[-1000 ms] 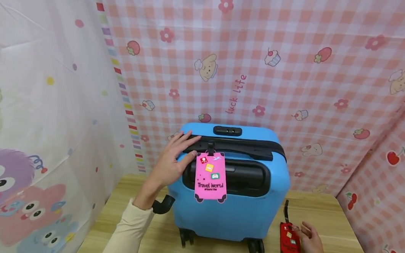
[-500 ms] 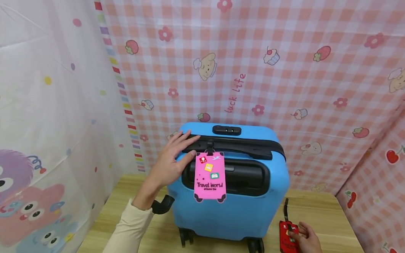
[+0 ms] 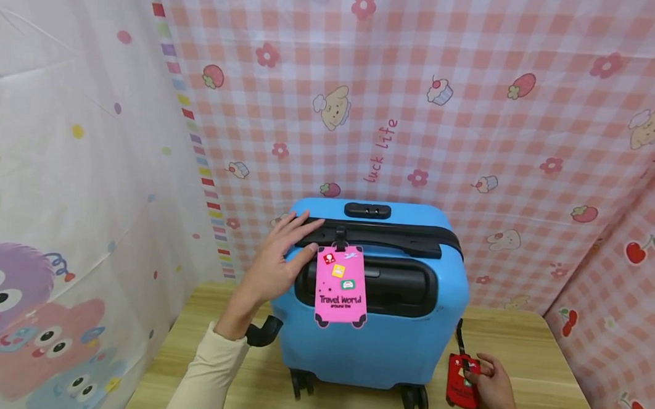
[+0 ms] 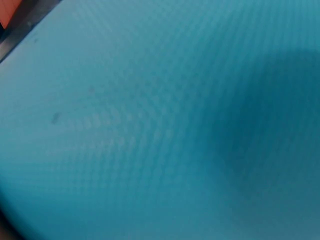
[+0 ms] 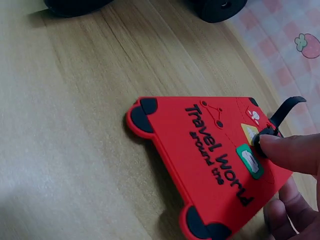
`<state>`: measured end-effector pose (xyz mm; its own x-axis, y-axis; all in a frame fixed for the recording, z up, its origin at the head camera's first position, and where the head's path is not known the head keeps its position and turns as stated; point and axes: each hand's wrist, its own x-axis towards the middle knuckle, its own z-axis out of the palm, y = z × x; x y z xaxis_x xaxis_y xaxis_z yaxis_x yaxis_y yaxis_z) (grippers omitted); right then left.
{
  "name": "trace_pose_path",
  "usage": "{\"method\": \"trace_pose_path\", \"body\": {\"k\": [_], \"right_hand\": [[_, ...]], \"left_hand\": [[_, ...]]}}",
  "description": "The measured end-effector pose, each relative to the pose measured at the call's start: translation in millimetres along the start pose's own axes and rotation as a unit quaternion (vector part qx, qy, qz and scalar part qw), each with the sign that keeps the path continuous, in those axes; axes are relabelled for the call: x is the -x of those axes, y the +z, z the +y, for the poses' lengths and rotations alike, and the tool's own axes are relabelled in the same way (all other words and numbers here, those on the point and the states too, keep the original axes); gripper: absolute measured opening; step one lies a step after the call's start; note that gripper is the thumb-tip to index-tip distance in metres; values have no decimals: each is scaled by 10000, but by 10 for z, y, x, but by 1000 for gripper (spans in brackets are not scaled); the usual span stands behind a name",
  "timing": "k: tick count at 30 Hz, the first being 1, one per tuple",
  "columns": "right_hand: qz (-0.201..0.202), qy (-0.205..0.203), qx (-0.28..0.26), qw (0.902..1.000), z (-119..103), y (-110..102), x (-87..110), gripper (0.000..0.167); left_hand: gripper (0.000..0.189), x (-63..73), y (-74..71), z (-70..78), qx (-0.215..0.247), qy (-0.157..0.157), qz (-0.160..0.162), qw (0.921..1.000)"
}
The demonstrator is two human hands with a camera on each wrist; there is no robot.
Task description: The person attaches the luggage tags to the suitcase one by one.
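Observation:
A blue hard-shell suitcase [image 3: 353, 354] stands upright, its ribbed shell filling the left wrist view. My left hand [image 3: 274, 263] rests on its upper left corner, fingers spread and fairly straight over the left end of the black top handle [image 3: 398, 240]. From that handle hangs a pink luggage tag [image 3: 341, 292] reading "Travel World", close beside the left thumb. Right of the suitcase, my right hand [image 3: 494, 386] pinches a red luggage tag [image 5: 195, 170] at its strap end. The thumb [image 5: 290, 152] presses on top while fingers curl underneath. The tag's black strap [image 5: 287, 110] sticks out beyond the thumb.
Suitcase and hands are at a wood-grain table [image 3: 526, 344]. Black caster wheels [image 3: 414, 399] carry the suitcase. A pink checked curtain [image 3: 400, 97] hangs close behind it, a white patterned one [image 3: 85, 155] on the left, and a cherry-print sheet [image 3: 634, 295] on the right.
My right hand has closed its thumb onto the red luggage tag's strap end and moved the tag slightly left, toward the suitcase. My left hand stays in place.

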<state>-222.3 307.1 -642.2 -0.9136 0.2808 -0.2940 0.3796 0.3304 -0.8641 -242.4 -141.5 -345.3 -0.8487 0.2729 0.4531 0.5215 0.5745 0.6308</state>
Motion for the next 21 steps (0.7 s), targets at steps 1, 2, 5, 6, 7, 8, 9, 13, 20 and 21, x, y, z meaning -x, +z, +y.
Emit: {"method": "trace_pose_path", "body": {"k": [1,2,5,6,7,8,9,13,20,21], "right_hand": [[-6,14,19,10000,-11,-2,6,63],[-4,6,65,10000,-18,-3,8,62],[-22,6,185,9998,-31,-10,14,62],[-44,12,214,9998,-29,-14,15,63],[-80,0,234,9997,-26,-22,18,64],[-132,-27,285,9995,-23,-29,18,65],[-190,-65,339,9992,-18,-37,19,66],[-399,-322,559,9971,-3,-76,38,60],[-651,-322,256,9970,46,-100,96,46],[-669,-279,263,9970,47,-103,99,46]], "left_hand": [[44,0,-2,4,4,-8,0,10000],[44,-2,-2,8,15,-8,3,10000],[44,-1,-6,20,47,-9,16,10000],[44,0,-6,22,45,-6,21,10000],[44,-1,-3,18,36,-3,21,10000],[44,-1,-2,18,30,-1,23,10000],[44,0,-2,18,30,-1,28,10000],[44,5,1,17,38,-27,34,10000],[44,7,4,13,48,-62,27,10000],[44,8,4,12,47,-68,29,10000]]}}
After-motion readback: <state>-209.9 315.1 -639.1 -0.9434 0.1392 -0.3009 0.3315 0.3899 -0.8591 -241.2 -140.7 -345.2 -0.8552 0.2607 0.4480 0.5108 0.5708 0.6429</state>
